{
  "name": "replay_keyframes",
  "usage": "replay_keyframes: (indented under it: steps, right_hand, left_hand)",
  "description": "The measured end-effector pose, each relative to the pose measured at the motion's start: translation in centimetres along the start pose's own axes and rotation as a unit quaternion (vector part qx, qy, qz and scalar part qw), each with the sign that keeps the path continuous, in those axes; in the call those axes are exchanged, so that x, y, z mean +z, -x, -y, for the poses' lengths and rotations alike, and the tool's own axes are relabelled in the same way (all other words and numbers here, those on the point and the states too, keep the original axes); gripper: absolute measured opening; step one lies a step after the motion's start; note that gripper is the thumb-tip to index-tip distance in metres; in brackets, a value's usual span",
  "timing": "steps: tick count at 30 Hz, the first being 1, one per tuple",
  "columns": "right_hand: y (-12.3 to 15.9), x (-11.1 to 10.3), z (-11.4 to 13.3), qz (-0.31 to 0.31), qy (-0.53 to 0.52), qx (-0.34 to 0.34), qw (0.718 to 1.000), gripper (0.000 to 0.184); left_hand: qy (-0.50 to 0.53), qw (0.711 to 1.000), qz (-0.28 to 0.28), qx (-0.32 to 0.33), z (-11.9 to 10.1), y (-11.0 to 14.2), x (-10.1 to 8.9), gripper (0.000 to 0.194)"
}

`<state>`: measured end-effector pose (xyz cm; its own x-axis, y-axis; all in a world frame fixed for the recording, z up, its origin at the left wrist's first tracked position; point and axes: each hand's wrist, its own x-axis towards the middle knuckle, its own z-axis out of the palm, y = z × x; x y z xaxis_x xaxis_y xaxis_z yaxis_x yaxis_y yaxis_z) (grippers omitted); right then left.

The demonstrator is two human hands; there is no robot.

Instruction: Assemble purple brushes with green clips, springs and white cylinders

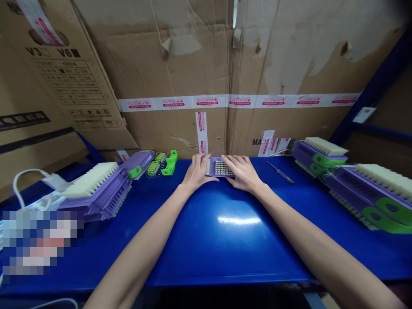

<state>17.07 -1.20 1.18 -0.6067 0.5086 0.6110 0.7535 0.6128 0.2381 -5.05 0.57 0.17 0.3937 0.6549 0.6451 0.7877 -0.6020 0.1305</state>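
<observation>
We see a smooth, glossy tabletop (199, 253) that throws back a bright streak of light. The cardboard (180, 64) looks matt, creased and scuffed, with rough, pale torn patches in its paper skin. We cannot tell whether the printed tape (180, 103) is paper or plastic. The purple piece (222, 167) in the middle looks like plastic, its face rough with small studs. We take the purple blocks (357, 189) for plastic too, with coarse, matt bristles (386, 178) and smooth green caps (392, 210). The slim tool (283, 175) looks metallic.
</observation>
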Motion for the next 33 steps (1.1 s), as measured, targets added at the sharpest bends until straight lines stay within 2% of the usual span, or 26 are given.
replay_keyframes:
  steps: [6, 9, 11, 14, 17, 20, 23, 33]
  right_hand:
    - [0.0, 0.1, 0.2, -0.009, 0.002, 0.011, 1.0, 0.067]
    - [0.1, 0.4, 0.0, -0.02, 0.003, 0.025, 0.999, 0.066]
    - [0.1, 0.6, 0.0, -0.026, 0.005, 0.028, 0.999, 0.066]
    - [0.2, 0.7, 0.1, -0.03, 0.012, 0.026, 0.999, 0.066]
    - [0.2, 0.8, 0.2, -0.031, 0.017, 0.026, 0.999, 0.066]
    - [0.2, 1.0, 0.3, -0.026, 0.017, 0.028, 0.999, 0.065]
    - [0.2, 1.1, 0.4, -0.023, 0.017, 0.031, 0.999, 0.065]
    - [0.1, 1.2, 0.6, -0.02, 0.014, 0.04, 0.999, 0.067]
  left_hand:
    - [0.027, 1.0, 0.0, 0.013, -0.5, 0.1, -0.2, 0.096]
    - [0.064, 0.998, -0.014, 0.009, -0.7, 0.0, 0.1, 0.102]
    - [0.098, 0.995, -0.029, -0.015, -0.9, -0.1, 0.4, 0.113]
    - [0.157, 0.983, -0.024, -0.093, -1.2, -0.1, 0.7, 0.127]
    - [0.221, 0.96, 0.008, -0.173, -1.6, 0.0, 0.6, 0.127]
    - [0.256, 0.941, 0.021, -0.219, -2.1, 0.0, 0.3, 0.122]
    - [0.265, 0.934, 0.019, -0.239, -2.5, -0.2, 0.1, 0.119]
    - [0.275, 0.93, 0.011, -0.245, -2.7, -0.3, 0.6, 0.115]
